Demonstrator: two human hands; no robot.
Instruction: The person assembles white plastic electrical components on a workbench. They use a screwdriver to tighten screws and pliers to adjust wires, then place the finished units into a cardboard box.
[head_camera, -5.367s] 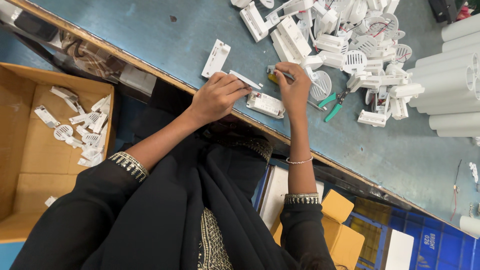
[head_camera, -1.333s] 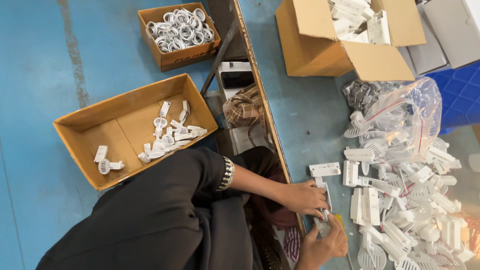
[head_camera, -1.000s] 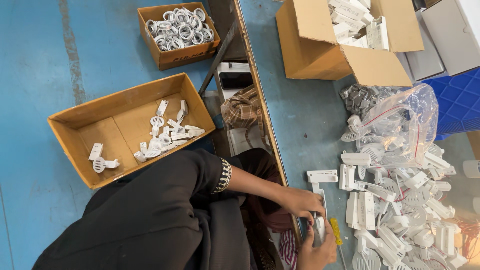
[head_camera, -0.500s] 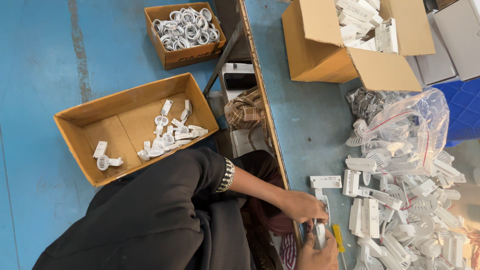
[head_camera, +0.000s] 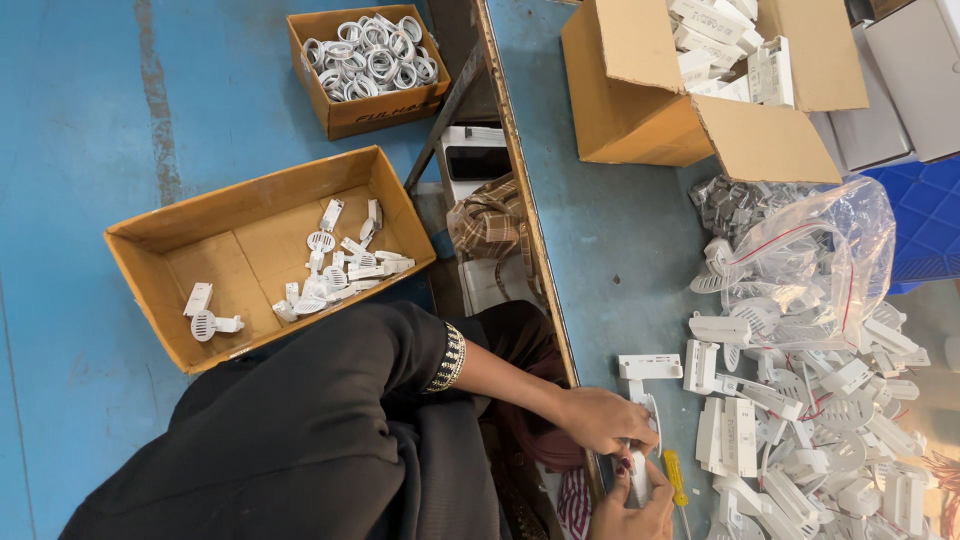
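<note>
Gripping a slim, smooth white plastic piece (head_camera: 638, 470), both hands.

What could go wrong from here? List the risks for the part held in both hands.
1. Both hands, left hand and right hand, grip the white plastic part right at the table edge; a slip could send it to the floor.
2. The yellow-handled screwdriver lies beside the right hand and might get knocked away.
3. The heap of loose white parts crowds the work spot, so pieces could get mixed up or pushed off.
</note>
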